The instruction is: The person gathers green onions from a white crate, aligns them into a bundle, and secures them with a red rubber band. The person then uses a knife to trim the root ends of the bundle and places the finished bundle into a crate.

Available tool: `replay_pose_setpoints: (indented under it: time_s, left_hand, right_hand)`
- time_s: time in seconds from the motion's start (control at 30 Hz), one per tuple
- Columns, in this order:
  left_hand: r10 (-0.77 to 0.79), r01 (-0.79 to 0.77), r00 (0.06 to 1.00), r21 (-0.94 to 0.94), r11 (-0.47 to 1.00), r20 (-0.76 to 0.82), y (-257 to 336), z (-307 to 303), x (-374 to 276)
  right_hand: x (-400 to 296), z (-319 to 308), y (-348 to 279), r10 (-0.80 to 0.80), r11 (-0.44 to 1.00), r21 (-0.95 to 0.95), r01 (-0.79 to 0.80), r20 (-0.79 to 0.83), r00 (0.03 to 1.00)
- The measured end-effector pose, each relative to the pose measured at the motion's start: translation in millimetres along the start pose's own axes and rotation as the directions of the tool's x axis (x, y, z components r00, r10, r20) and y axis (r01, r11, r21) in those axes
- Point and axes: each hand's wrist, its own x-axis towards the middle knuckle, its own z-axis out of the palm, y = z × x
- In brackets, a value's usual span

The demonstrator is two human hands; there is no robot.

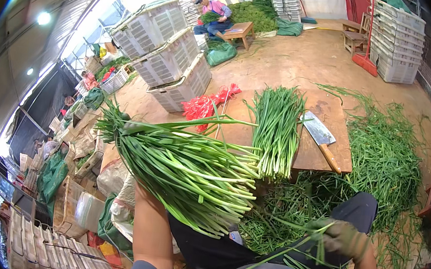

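A large bunch of long green garlic chives (187,167) rests across my left forearm, its pale stem ends pointing right. My left hand (122,123) is mostly hidden by the leaves at the bunch's left end, where it grips them. My right hand (342,238), in a greenish work glove, is over my right thigh with a few loose blades (298,245) at its fingers; the hand is blurred. On the low wooden table (326,103) lies a second bunch of chives (278,130), stems towards me. A cleaver with a wooden handle (324,137) lies right of it.
Red plastic ties (211,103) hang at the table's left edge. Trimmed leaves (385,163) are heaped right of and below the table. White crates (161,47) stand stacked at the left. Farther back sits a co-worker (214,15) near a wooden stool (239,30). A red broom (365,62) leans by more crates.
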Motion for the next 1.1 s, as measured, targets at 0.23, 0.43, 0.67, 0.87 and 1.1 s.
replay_pose_setpoints:
  time_s: [0.23, 0.43, 0.67, 0.87, 1.1]
  left_hand:
    - [-0.067, 0.084, 0.991, -0.144, 0.986, 0.119, 24.3, -7.1, 5.7]
    - [-0.024, 0.024, 1.000, -0.166, 0.986, 0.004, -2.4, 29.3, 14.2]
    - [0.013, -0.014, 0.993, 0.004, 1.000, 0.119, -17.9, 46.1, 7.4]
    - [-0.034, 0.033, 0.999, 0.069, 0.997, 0.008, -15.4, 48.5, 5.6]
    - [0.052, -0.059, 0.996, 0.089, 0.994, 0.076, -16.7, 36.7, -10.1]
  right_hand:
    - [70.8, 30.8, -117.6, -0.130, 0.889, 0.341, 0.304, -0.449, 0.884]
    - [106.8, 53.9, -120.5, 0.051, 0.935, 0.332, 0.125, -0.475, 0.879]
    - [140.9, 81.2, -90.2, 0.143, 0.335, 0.921, 0.198, -0.258, 0.955]
    - [145.2, 111.7, -80.3, 0.170, -0.081, 0.993, 0.082, -0.067, 0.983]
    - [148.9, 97.1, -78.8, 0.097, -0.315, 0.947, -0.055, 0.090, 0.991]
